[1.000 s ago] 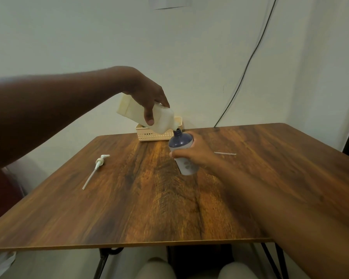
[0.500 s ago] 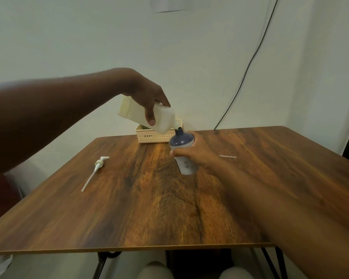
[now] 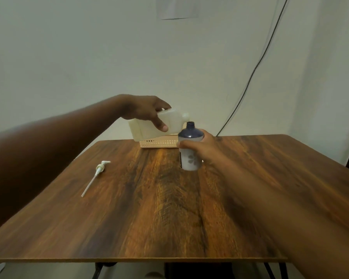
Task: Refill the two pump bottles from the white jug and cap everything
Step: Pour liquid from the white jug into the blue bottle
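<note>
Jug (image 3: pixel 159 125) sits nearly level in the left hand's (image 3: pixel 147 112) grip, its spout beside the open bottle (image 3: pixel 189 146) that the right hand (image 3: pixel 201 147) clasps mid-counter — pouring looks paused. Pump (image 3: pixel 100 171) lies loose near the left edge; capping remains — no second bottle visible.

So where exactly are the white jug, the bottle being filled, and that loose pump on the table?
white jug (image 3: pixel 149 127): head view, on its side wall.
bottle (image 3: pixel 190 160): head view, on its pale lower body.
pump (image 3: pixel 101 167): head view, on its head, left on the table.
</note>
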A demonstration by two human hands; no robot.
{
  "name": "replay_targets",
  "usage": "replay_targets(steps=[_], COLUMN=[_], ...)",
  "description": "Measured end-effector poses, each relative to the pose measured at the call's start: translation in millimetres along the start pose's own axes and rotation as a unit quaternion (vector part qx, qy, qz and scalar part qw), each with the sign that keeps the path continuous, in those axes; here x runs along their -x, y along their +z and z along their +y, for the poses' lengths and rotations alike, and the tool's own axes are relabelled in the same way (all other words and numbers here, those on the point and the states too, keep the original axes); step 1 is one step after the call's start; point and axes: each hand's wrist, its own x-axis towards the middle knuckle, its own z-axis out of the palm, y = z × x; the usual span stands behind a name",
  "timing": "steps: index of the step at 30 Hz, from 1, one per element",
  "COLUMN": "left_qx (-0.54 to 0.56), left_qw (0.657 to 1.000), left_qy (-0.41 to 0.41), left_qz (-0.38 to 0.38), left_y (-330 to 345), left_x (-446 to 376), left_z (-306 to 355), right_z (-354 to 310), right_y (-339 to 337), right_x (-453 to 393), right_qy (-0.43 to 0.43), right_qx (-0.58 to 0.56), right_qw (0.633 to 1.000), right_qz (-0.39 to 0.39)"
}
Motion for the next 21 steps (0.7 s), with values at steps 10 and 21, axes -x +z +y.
replay_targets(steps=[10,21], left_qx=[0.224,0.326], left_qw=[0.971,0.937], left_qy=[0.024,-0.063], left_qz=[0.082,0.106], left_y=[43.0,85.3], left_x=[2.7,36.6], left_z=[-59.2,-167.3], right_z=[-1.0,29.3], right_y=[6.7,35.6], right_x=[-15.5,-22.1], right_qy=[-0.008,0.007], right_qx=[-0.019,-0.029], right_qw=[0.999,0.999], right_qz=[0.047,0.019])
